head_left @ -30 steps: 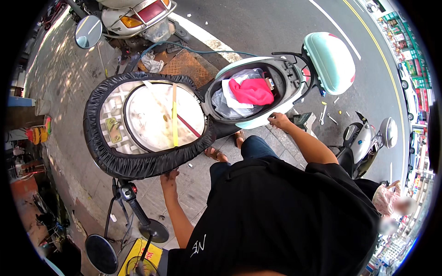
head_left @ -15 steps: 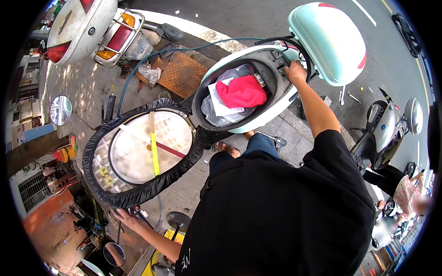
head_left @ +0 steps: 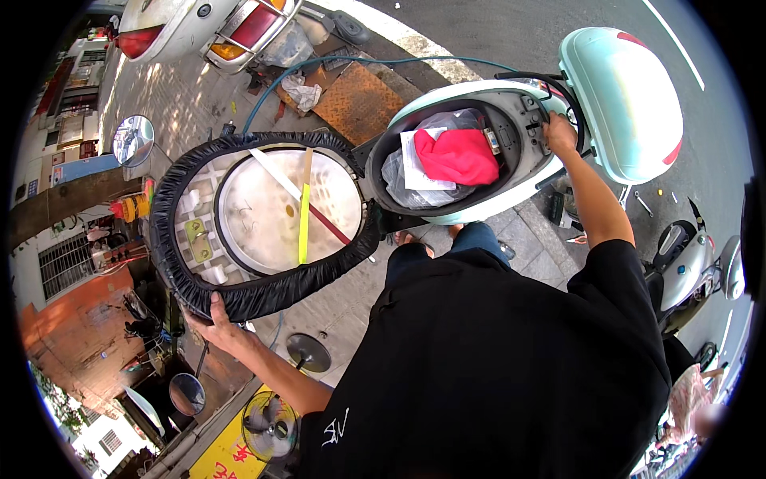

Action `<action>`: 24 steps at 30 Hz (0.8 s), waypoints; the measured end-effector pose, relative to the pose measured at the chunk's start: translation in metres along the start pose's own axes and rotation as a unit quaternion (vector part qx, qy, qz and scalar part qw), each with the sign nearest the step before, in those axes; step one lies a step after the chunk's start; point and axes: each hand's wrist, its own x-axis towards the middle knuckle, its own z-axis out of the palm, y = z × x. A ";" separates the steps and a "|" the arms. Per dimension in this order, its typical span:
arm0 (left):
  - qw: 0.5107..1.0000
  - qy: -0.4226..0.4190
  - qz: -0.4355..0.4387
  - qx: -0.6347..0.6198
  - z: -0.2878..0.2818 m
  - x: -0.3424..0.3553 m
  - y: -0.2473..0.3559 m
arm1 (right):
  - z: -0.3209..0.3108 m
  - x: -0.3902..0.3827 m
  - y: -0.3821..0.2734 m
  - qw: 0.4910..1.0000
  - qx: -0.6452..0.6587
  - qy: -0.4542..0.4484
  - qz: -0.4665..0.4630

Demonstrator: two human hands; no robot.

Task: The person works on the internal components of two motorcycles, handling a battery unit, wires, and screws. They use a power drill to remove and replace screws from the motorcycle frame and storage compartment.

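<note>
A pale-green scooter's seat (head_left: 291, 191) stands tipped up at left, its pale underside showing and its rim wrapped in a gathered black cover (head_left: 263, 299). My left hand (head_left: 219, 326) is closed on the near left rim, thumb over the black cover, fingers hidden behind. To the right lies the open under-seat compartment (head_left: 375, 172), holding a red cloth (head_left: 456, 156), a white paper (head_left: 412, 164) and a clear plastic bag (head_left: 395, 177). My right hand (head_left: 561, 134) is closed at the compartment's rear end, beside the black grab rail (head_left: 581, 108); what its fingertips grip is hidden.
A pale-green top box (head_left: 626, 104) sits behind the rail. A blue hose (head_left: 335, 58) runs past a rusty metal plate (head_left: 359, 100). White scooter (head_left: 247, 28) at upper left, silver scooter (head_left: 686, 263) at right. A fan (head_left: 270, 423) and a round black stool (head_left: 309, 351) stand below. Wrenches (head_left: 643, 203) lie on the ground.
My left thumb has come over the seat's rim, where before the hand was below its edge. My right hand stays at the compartment's rear. The whole view has shifted.
</note>
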 end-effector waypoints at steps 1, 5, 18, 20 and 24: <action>1.000 0.000 0.009 -0.007 0.001 -0.003 0.005 | -0.001 0.001 0.002 1.000 -0.013 0.016 -0.016; 0.998 0.026 0.047 -0.045 -0.008 -0.008 0.029 | -0.015 -0.001 -0.010 0.997 0.041 0.069 0.003; 0.990 0.099 0.103 0.017 -0.025 -0.016 0.070 | -0.036 0.004 0.004 0.930 0.340 0.134 -0.026; 0.989 0.073 0.125 0.015 -0.022 -0.017 0.073 | -0.026 0.001 -0.002 0.916 0.387 0.101 -0.002; 0.993 0.038 0.109 0.030 -0.021 -0.013 0.066 | -0.005 0.009 0.020 0.920 0.374 0.117 0.015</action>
